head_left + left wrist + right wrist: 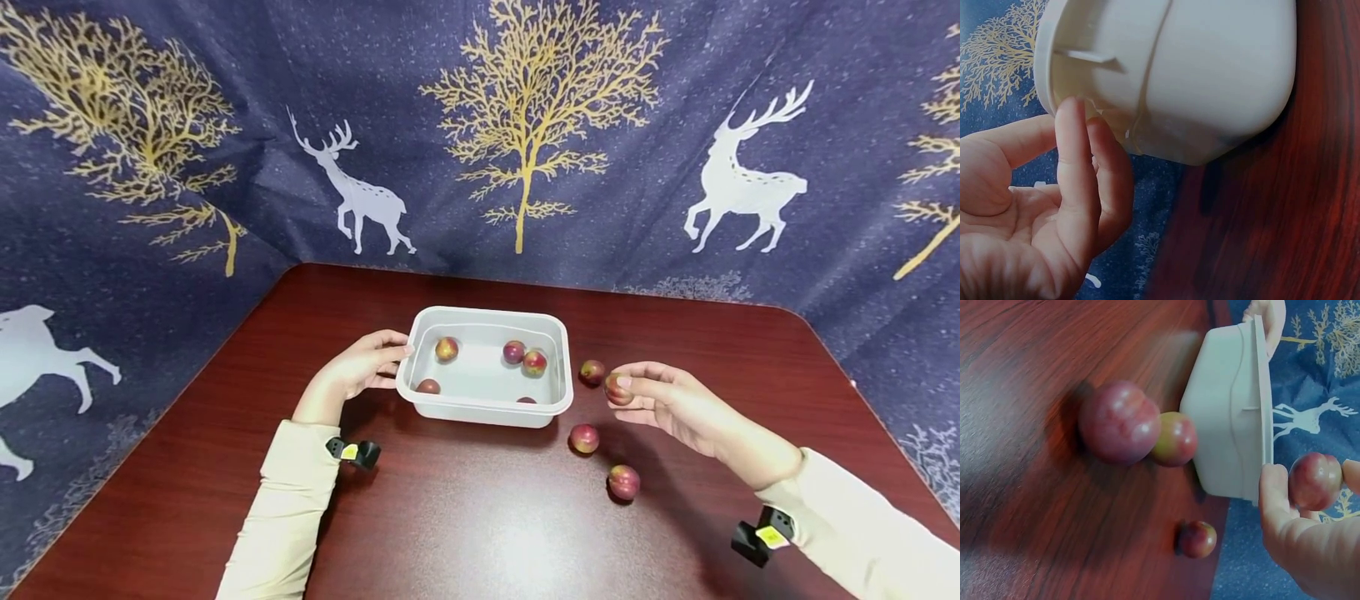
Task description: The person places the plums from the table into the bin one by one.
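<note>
A pale grey plastic tub (480, 408) sits on the table with several red and yellow plums in it, such as one plum (446, 349) at its far left. My left hand (367, 358) grips the tub's left rim; in the left wrist view its fingers (1075, 169) reach up under that rim. Just right of the tub, my right hand (675, 404) pinches a plum (618, 389) between thumb and fingers. In the right wrist view this held plum (1315, 481) shows above the table, beside the tub's rim.
Three loose plums lie on the dark red wooden table (420, 517): one plum (592, 372) by the tub's right side, another plum (584, 438) nearer, and a third plum (624, 482) nearest. A blue cloth (465, 208) with deer and trees hangs behind the table.
</note>
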{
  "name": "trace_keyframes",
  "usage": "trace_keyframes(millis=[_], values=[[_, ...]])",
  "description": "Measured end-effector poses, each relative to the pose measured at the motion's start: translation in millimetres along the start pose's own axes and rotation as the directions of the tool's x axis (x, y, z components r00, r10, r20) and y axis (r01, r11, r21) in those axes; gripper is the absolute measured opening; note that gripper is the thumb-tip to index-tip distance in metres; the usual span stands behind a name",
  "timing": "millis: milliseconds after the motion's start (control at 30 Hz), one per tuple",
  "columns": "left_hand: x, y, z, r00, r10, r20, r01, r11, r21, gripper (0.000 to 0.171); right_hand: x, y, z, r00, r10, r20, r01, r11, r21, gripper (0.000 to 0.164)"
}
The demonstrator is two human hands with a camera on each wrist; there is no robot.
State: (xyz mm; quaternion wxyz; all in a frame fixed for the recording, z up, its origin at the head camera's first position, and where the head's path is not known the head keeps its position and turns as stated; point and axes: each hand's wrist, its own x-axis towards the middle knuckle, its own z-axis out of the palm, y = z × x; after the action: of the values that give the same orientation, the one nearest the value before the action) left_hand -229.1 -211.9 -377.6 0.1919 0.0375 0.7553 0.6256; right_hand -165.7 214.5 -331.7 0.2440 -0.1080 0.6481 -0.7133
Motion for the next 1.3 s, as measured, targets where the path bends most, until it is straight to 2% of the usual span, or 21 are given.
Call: trace_keyframes(millis=[633,833,1300], values=[[1.3,-0.5,-0.2,1.0,0.006,-0.004,-0.006,1.0,-0.001,0.042,20.7,-13.2,23.5,0.995,-0.067,0.072,0.055,0.986,0.159,0.016],[0.1,-1.3,-0.6,1.0,0.01,0.001,-0.01,1.0,-0.012,0.044,31.7,-13.8,33.6,0.997,-0.061,0.053,0.051,0.983,0.178,0.016],[-2.4,2.2,1.2,1.0,-0.01,-0.002,0.01,1.0,0.01,0.046,49.3,-15.6,48.2,0.999,-0.023,-0.021,0.026,0.989,0.149,0.018]])
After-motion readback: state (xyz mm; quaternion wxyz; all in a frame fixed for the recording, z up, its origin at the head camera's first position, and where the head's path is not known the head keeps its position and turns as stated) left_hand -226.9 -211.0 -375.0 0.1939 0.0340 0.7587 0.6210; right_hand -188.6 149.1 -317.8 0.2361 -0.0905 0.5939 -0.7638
